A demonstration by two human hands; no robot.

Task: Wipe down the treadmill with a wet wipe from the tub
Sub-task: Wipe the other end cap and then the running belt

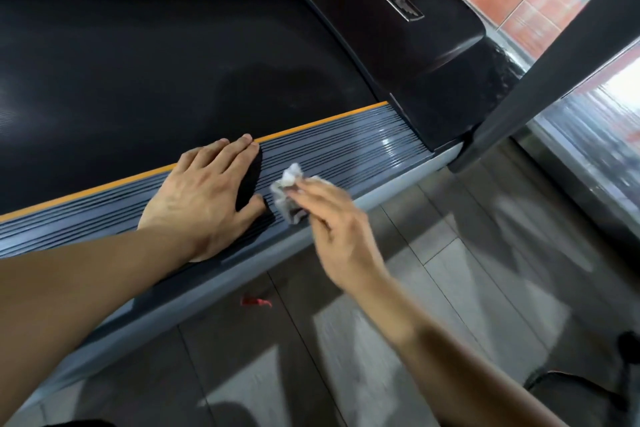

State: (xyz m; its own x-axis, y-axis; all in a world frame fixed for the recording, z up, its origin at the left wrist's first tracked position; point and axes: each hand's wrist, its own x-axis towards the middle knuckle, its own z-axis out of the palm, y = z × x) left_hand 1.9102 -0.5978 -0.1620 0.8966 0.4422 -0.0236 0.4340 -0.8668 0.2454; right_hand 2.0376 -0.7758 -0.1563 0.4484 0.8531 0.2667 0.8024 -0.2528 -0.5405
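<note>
The treadmill fills the upper left, with its black belt (138,55) and a grey ribbed side rail (346,146) edged in orange. My left hand (204,198) lies flat on the rail, fingers straight and reaching the orange strip. A crumpled white wet wipe (287,189) is pinched in the fingertips of my right hand (339,232), just right of the left hand, at the rail's outer edge. The tub is out of view.
The black motor cover (408,38) sits at the rail's far end, with a dark upright post (554,73) slanting beside it. Grey floor tiles (450,288) lie to the right. A small red scrap (256,302) lies on the floor near the rail.
</note>
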